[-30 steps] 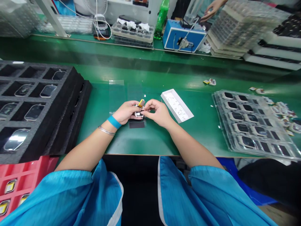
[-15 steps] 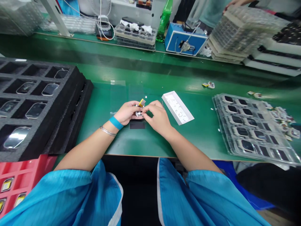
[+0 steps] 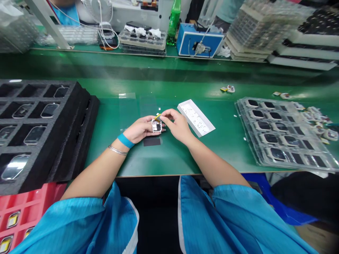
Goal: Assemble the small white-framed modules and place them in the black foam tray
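Note:
My left hand (image 3: 140,129) is closed around the edge of a small smartwatch case (image 3: 156,126), held above the bench with its open inside facing up. Dark and white parts show inside it. A yellow battery (image 3: 157,116) stands tilted at the case's far edge. Thumb and fingertips of my right hand (image 3: 177,124) are pinched on the battery's right end; the exact contact is small to see. Just below the case, a dark rectangular sheet (image 3: 152,141) lies on the green bench. A white box (image 3: 197,118) holding tiny pieces sits right of my right hand.
Black foam trays (image 3: 71,141) with watch cases are stacked at left, above a red tray (image 3: 31,208). Clear trays (image 3: 286,135) of watch cases lie at right, beside a heap of small parts (image 3: 315,118). A blue box (image 3: 198,40) and green bottle (image 3: 174,23) stand at the back.
My right fingertips have moved from the near part of the watch case up to the yellow battery. The battery leans lower, and more of the case's inside shows. The camera view has shifted.

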`<state>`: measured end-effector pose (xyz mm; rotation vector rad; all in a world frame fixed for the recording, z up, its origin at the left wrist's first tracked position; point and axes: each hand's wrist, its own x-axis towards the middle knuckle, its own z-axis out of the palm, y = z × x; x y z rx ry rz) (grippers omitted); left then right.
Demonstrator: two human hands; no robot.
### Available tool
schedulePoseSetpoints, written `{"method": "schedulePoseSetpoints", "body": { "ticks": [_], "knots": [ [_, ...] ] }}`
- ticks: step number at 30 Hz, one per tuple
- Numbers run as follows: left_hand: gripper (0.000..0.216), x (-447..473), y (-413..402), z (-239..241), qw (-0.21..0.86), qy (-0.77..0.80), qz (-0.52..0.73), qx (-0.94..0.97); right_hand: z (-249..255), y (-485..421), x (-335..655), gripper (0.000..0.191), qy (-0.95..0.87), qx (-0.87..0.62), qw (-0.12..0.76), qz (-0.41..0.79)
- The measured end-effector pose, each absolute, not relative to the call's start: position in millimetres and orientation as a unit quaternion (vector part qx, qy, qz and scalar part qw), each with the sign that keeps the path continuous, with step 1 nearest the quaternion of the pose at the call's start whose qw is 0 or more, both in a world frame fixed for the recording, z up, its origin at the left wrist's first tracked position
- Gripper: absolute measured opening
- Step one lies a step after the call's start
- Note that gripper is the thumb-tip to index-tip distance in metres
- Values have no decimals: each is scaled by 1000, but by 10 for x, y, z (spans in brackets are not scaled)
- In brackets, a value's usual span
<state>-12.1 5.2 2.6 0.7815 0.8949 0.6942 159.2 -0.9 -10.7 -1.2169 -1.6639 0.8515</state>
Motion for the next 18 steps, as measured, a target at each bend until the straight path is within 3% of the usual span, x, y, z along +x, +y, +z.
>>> {"method": "schedulePoseSetpoints", "body": {
  "ticks": [8,11,18],
  "knots": [
    [18,-70,46,-36,721,465,353,375,-101,-107,1508,9,-767,-502,363,165],
    [22,-86,71,-12,741,462,364,324,-107,-127,1493,15,-803,-491,320,113],
    [24,-165,127,-13,777,410,387,281,-135,-114,1504,16,-817,-467,315,128]
  ]
}}
